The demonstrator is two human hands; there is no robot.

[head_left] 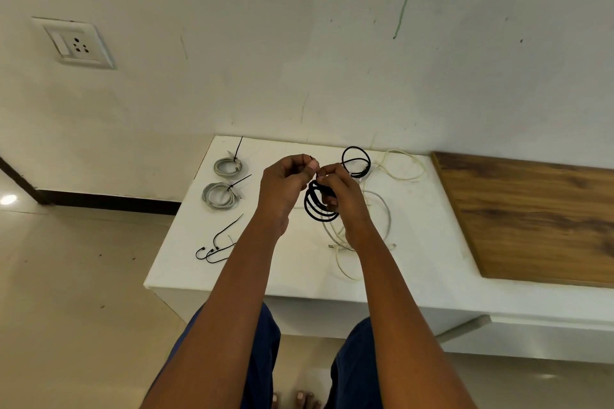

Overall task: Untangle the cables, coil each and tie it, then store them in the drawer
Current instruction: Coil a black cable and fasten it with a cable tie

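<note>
Pinching black coil (319,206), both hands (312,181) together, perhaps a tie between fingertips

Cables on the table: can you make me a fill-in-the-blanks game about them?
1. The coil held in both hands is ____.
2. The number of grey coils already tied, lying at the left, is ____.
3. The loose cable by the wall, not yet coiled, is ____.
4. The wall socket is on the ____ side of the view.

Missing words: black; two; white; left
</note>
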